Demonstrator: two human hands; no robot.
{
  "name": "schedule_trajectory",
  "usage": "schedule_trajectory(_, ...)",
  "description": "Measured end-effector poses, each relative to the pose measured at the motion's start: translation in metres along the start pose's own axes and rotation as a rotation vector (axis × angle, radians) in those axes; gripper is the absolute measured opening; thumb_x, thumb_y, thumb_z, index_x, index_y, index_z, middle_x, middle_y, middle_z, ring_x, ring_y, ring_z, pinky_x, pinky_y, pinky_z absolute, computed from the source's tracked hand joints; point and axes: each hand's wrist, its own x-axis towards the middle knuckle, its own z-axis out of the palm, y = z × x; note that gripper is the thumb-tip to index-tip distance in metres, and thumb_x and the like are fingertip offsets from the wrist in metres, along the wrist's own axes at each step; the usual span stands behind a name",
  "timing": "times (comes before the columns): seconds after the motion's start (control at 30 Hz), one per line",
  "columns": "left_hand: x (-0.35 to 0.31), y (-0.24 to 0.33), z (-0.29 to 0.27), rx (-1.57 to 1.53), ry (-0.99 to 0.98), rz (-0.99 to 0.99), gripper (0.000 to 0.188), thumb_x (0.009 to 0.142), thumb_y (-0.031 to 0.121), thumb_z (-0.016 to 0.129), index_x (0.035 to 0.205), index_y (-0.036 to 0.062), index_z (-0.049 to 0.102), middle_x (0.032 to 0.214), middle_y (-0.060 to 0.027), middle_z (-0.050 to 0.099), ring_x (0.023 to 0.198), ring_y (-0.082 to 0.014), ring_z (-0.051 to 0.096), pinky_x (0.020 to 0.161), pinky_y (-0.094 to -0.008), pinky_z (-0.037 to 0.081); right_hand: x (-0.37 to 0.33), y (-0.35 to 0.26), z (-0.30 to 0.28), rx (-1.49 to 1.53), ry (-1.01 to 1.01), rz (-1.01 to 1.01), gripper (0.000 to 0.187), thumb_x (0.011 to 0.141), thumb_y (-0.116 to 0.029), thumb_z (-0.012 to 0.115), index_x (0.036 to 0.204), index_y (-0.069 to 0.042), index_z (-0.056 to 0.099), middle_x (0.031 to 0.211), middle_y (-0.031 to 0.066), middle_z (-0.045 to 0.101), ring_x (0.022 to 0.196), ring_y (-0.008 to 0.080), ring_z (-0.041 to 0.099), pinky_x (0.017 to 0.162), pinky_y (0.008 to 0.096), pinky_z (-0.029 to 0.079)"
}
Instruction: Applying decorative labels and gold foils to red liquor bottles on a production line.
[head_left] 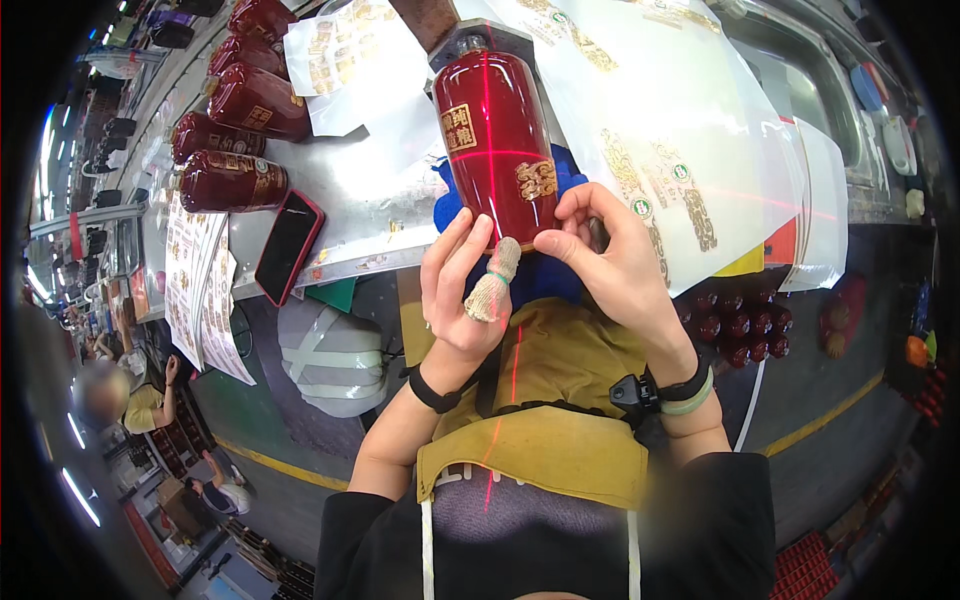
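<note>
A glossy dark red bottle (497, 115) with a clear stopper lies in front of me, its neck pointing away and its base toward me. Gold decals show on its face, and bright red laser lines cross it. Underneath is a blue cloth (447, 210). My left hand (465, 285) is closed about the left side of the base; one digit wears a beige finger cover (489, 287) with a green band. At the base's lower right, my right hand (618, 262) grips the edge with bent fingers and thumb, close to a gold decal (537, 180).
Several similar red bottles (258, 103) lie at the far left. Near them are a red-edged phone (290, 247) and gold decal sheets (195, 285). Large decal sheets (740, 150) cover the table's right side. A grey stool (332, 360) and more bottles (735, 325) sit below table level.
</note>
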Motion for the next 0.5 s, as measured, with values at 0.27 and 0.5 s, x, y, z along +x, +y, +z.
schedule_trajectory(0.27,-0.0018,-0.0002,0.0003,0.013,0.000,0.005,0.036,0.079,-0.012,0.077,0.114,-0.0042,0.072,0.118,-0.0187,0.072,0.113,-0.0404,0.070,0.096,-0.0439,0.059,-0.0005,-0.0006,-0.0019,0.041,-0.008,-0.003,0.021,0.095,-0.016,0.078,0.102,0.000,0.066,0.083,-0.0011,0.061,0.076,0.0069,0.053,0.070,0.0243,0.045)
schedule_trajectory(0.5,-0.0078,0.0027,-0.0026,0.104,-0.088,0.006,0.037,0.078,-0.008,0.080,0.113,0.0021,0.075,0.126,-0.0176,0.066,0.117,-0.0377,0.066,0.096,-0.0439,0.057,-0.0035,0.0029,-0.0093,0.200,-0.023,-0.028,0.022,0.098,-0.019,0.075,0.107,-0.001,0.065,0.089,-0.0024,0.061,0.082,0.0066,0.052,0.074,0.0232,0.044)
